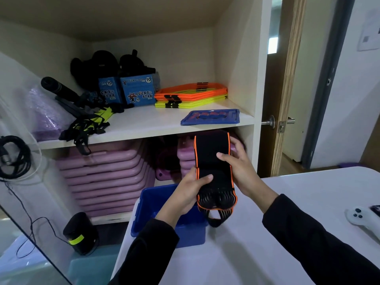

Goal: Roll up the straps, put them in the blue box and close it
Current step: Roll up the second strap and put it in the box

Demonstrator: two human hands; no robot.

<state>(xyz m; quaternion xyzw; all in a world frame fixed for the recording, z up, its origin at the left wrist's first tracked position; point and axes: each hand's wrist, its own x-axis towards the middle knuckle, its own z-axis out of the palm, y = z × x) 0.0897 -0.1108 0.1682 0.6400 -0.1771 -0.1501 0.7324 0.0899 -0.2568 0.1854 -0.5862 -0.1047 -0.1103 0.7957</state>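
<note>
2 hands' fingers [207, 178] grip black/orange strap [212, 153], held w/ both above blue box [148, 204].

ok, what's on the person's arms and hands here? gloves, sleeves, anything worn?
Both arms wear long black sleeves, plain, with no markings visible. The left hand and right hand are bare: no gloves, rings or watch visible. No cables or straps are attached to either arm.

White table [267, 233]: open blue box [191, 233] at left edge, white controller [362, 220] at right edge.
</note>
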